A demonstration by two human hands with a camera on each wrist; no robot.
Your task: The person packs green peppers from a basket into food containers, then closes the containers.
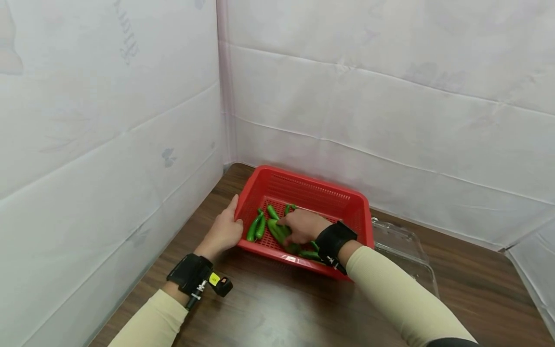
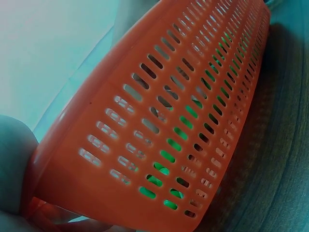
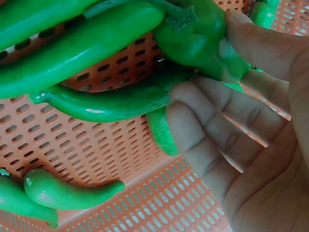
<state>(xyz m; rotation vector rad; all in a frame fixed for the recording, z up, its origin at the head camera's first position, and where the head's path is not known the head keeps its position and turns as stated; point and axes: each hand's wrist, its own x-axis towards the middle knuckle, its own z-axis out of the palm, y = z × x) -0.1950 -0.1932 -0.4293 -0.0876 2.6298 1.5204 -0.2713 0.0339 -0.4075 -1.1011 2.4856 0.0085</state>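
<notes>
A red plastic basket (image 1: 303, 178) with slotted walls stands on the table, holding several green peppers. My left hand (image 1: 224, 230) grips its left end at the rim; in the left wrist view the basket's outer wall (image 2: 120, 140) fills most of the picture. Inside the basket is my right hand (image 1: 307, 225), pinching a large green pepper (image 3: 198, 41) between thumb and fingers. Slimmer green peppers (image 3: 111, 101) lie beside and beneath the fingertips. Two small green peppers (image 1: 256, 226) rest at the basket's left end. My right hand hides part of the contents.
A clear plastic container (image 1: 401, 243) lies right of the basket, partly behind my right forearm. White sheeted walls (image 1: 347, 106) enclose the brown wooden table (image 1: 269, 308) at the back and left.
</notes>
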